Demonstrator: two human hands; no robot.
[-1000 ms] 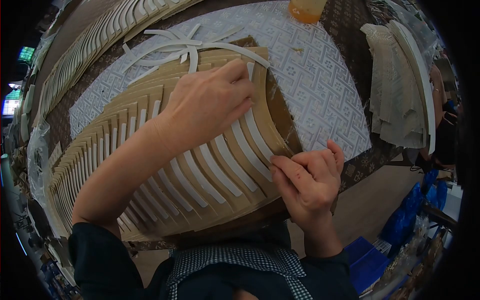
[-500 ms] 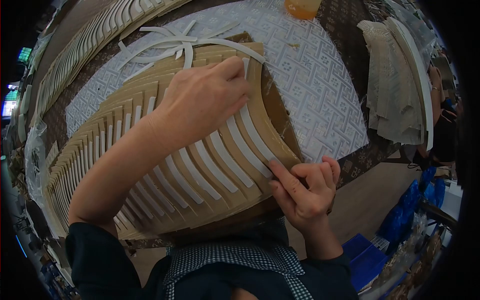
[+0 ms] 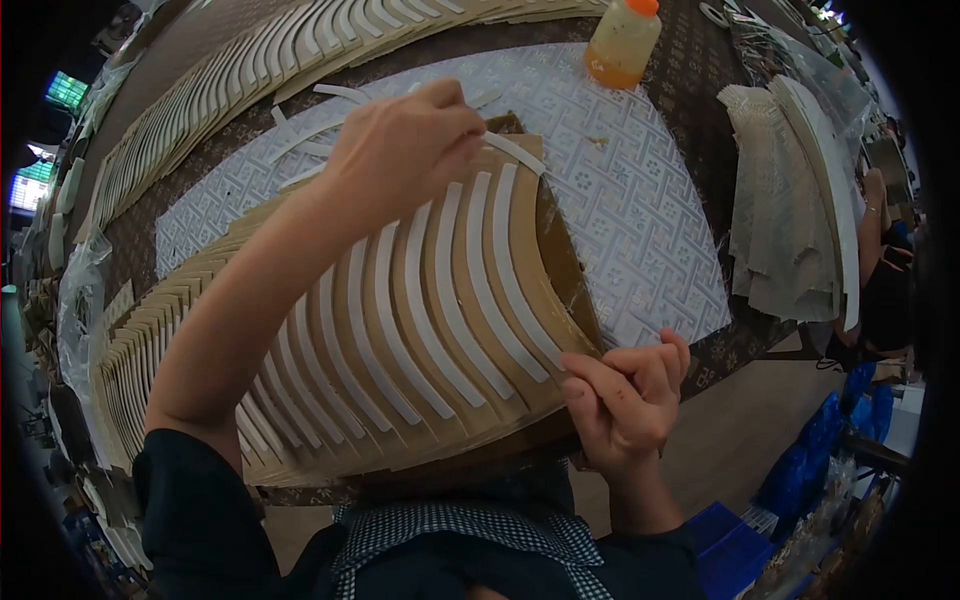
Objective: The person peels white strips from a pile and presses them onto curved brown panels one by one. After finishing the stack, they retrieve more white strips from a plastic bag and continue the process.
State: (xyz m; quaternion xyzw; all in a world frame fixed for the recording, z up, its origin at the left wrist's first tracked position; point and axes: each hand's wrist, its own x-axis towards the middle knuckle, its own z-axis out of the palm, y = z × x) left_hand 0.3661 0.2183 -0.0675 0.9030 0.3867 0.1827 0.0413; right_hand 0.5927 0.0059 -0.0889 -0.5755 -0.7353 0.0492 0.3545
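Overlapping tan curved card pieces (image 3: 560,290) lie fanned in front of me, each bearing a curved white strip. My left hand (image 3: 405,145) is above their far end, fingers curled and largely hidden; anything in them cannot be made out. A loose white strip (image 3: 515,153) extends from beside those fingers across the top card's far edge. My right hand (image 3: 628,400) is at the near right corner. Its index finger and thumb close at the lower end of the rightmost attached white strip (image 3: 522,280), and the other fingers are raised.
Beneath the cards is a patterned pale sheet (image 3: 650,220). A bottle with orange liquid (image 3: 622,50) stands behind. Another fanned row of stripped cards (image 3: 230,105) runs along the back left. Stacked grey pieces (image 3: 785,210) lie right, near another person's arm (image 3: 872,220).
My left hand has lifted off the rightmost strip's top and moved up and left towards the loose strips. My right hand stays at the lower corner. The view has shifted, showing more of the bottle.
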